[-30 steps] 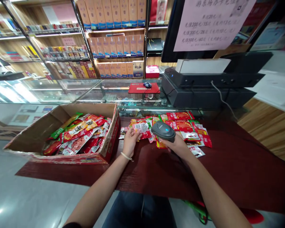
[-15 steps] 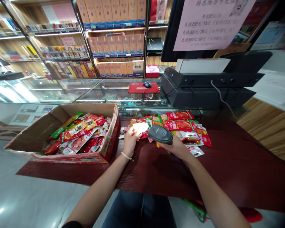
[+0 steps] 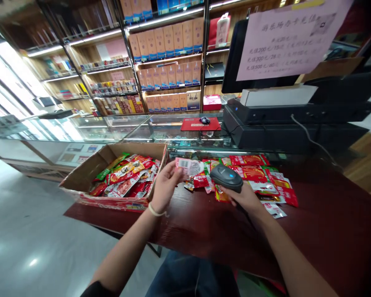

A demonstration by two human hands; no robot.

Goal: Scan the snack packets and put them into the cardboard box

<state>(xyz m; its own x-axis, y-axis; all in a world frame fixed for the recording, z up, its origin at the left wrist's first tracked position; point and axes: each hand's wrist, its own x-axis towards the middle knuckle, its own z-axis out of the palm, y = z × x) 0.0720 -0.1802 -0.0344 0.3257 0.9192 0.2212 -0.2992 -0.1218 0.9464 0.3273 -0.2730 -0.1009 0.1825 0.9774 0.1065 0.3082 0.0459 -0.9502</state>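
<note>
Between its thumb and fingers, my left hand (image 3: 167, 181) pinches a small pink and clear snack packet (image 3: 190, 166) with a barcode facing up. My right hand (image 3: 243, 196) is wrapped round the handle of a dark grey barcode scanner (image 3: 226, 177), whose head points at the packet, a short gap apart; a blue light shows on its top. Behind and below the scanner, red, green and white snack packets (image 3: 250, 173) lie spread on the dark red tabletop (image 3: 204, 222). Left of my left hand stands an open cardboard box (image 3: 111, 202) holding many similar packets (image 3: 132, 175).
A glass display counter (image 3: 136, 131) runs behind the table, with a mouse (image 3: 204, 120) on a red mat (image 3: 185, 124). At the back right are a monitor with a pink paper sign (image 3: 284, 45) and a black cash drawer (image 3: 297, 134). Shelves of boxes (image 3: 170, 41) line the wall.
My left hand has lifted the packet and turned it, so its barcode shows instead of a bright glare. The scanner's blue light now shows. The whole view has shifted.
</note>
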